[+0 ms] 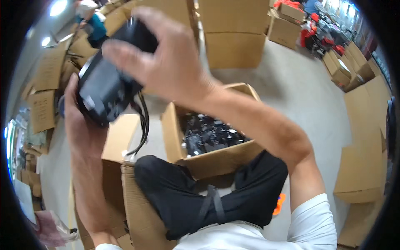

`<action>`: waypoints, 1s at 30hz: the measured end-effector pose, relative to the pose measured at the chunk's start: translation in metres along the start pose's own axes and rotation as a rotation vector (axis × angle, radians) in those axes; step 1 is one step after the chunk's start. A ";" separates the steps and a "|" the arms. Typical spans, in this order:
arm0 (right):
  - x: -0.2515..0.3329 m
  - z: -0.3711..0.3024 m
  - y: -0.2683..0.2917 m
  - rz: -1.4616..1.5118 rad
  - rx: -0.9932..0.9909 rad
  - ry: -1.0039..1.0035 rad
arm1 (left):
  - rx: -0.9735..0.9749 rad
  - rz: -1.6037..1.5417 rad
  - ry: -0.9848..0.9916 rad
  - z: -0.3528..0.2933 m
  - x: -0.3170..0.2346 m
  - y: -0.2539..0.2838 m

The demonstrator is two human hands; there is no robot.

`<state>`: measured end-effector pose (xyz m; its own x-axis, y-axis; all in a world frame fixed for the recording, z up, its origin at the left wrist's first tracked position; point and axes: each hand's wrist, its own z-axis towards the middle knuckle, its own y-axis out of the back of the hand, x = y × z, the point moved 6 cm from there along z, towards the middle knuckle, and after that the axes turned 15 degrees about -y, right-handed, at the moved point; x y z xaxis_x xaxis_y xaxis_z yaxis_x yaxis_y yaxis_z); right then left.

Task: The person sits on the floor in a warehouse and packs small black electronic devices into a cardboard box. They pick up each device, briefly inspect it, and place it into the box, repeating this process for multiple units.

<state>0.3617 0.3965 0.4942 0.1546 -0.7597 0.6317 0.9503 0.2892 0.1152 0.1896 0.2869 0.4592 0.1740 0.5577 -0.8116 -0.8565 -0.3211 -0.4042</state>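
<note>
A bulky black plastic housing [107, 85], blurred by motion, is held up at the upper left; its exact kind is not clear. My left hand [81, 125] grips its lower left side, with the thumb along the edge. From above, my right hand [166, 58] is closed over its far end, thumb across the top. Black cables [145, 118] hang from the housing, and a white connector [126, 153] shows at their lower end. Below and right of the hands stands an open cardboard box [214, 162] holding many small glossy black parts [208, 132].
Another open cardboard box [141, 208] stands by my left leg. A tall carton [233, 46] is ahead, and more cartons [360, 166] line the right side. An orange item [279, 204] lies by my right thigh. At the far left is another person [93, 25].
</note>
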 end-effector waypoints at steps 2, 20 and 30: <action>-0.003 0.025 0.045 0.059 -0.029 0.085 | 0.068 -0.082 -0.050 0.017 0.011 -0.026; -0.360 -0.301 0.199 0.337 0.514 -1.726 | 0.366 -0.013 0.772 -0.044 0.493 -0.097; -0.542 -0.345 0.181 -0.847 0.764 -1.218 | 0.084 0.113 0.830 -0.065 0.600 -0.024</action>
<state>0.5434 0.6601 -0.0919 -0.9355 -0.0784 0.3446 0.2512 0.5382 0.8045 0.3458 0.5794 -0.0458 0.3579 -0.2291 -0.9052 -0.9178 -0.2647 -0.2959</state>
